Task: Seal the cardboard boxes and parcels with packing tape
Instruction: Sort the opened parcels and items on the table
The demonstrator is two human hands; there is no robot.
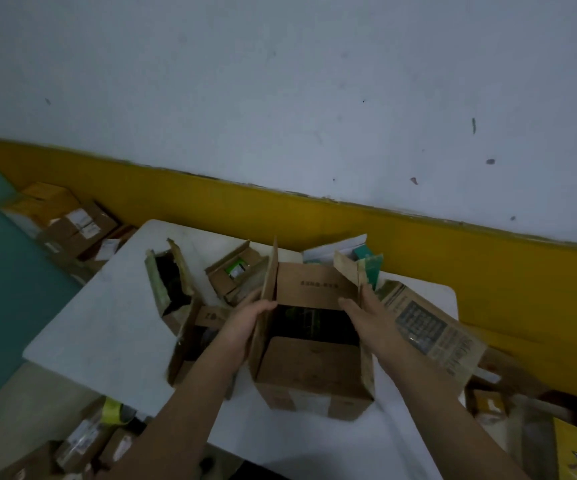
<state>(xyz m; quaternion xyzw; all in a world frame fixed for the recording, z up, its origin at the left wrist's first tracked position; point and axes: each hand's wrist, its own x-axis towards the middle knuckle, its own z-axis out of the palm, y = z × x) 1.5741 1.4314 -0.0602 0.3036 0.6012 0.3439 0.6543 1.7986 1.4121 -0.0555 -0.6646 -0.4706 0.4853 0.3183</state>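
1. Centrally, an open cardboard box stands on a white counter, its dark inside showing.
2. To the box's left, the left hand grips the upright left flap, fingers curled over its edge.
3. At the box's right side, the right hand reaches in, fingertips touching the far flap. Whether it grips cannot be told.
4. The hands are apart, with the box's opening between them.
5. Left of the box stands a torn box, and to the right a printed carton leans.
6. Below and left of the box, off the counter, what looks like a yellow-green tape roll lies among parcels.
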